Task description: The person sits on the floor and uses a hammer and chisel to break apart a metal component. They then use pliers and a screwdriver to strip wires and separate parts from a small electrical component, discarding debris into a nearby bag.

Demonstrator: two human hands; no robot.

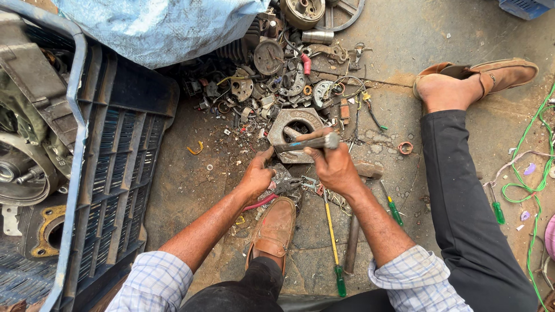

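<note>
The head view looks down on a person seated on a stained concrete floor [191,185], legs spread, both forearms reaching out from rolled checked sleeves. The right hand [332,167] is closed in a fist around the handle of a grey steel hammer [309,143], which lies roughly level, its head pointing right, just above a heavy hexagonal grey metal block with a round hole [296,134]. The left hand [257,176] is closed on the red-sleeved handles of a pair of pliers [277,192], whose jaws point right toward a small bit of scrap beneath the right hand; what the jaws pinch cannot be made out. A worn brown leather shoe [273,231] rests on the floor just below the pliers, and a second brown shoe [491,74] sits on the far foot at the upper right. A long yellow-shafted screwdriver with a green handle [333,242] lies between the legs, beside a dull steel rod [351,245]. Beyond the block spreads a pile of small scrap metal parts, discs and wires [277,75]. A dark plastic crate [115,173] stands at the left, and a tangle of green wire [535,162] lies at the right edge.
</note>
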